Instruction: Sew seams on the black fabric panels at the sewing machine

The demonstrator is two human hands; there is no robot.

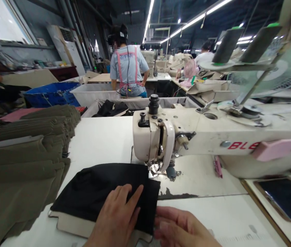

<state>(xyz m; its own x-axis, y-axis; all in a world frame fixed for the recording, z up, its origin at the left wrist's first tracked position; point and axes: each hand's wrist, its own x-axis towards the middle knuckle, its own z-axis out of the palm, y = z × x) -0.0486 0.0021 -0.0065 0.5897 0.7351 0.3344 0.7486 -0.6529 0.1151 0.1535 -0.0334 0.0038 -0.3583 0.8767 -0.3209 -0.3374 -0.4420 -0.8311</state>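
A black fabric piece (91, 187) with a beige layer (74, 224) showing along its near edge lies on the white sewing table (101, 137). Its far right part reaches the presser foot (155, 168) of the sewing machine (145, 137). My left hand (118, 214) rests on top of the cloth, fingers stretched out and pressing it down. At the right edge of the fabric, my right hand (180, 226) has its fingers curled with the thumb against them, gripping that edge.
Stacked olive fabric pieces (24, 164) fill the left side. A phone (287, 199) lies at the right. Thread cones (227, 46) stand above the machine. Behind the table are a bin (191, 103) with black pieces, a blue crate (49, 94) and a seated person (128, 68).
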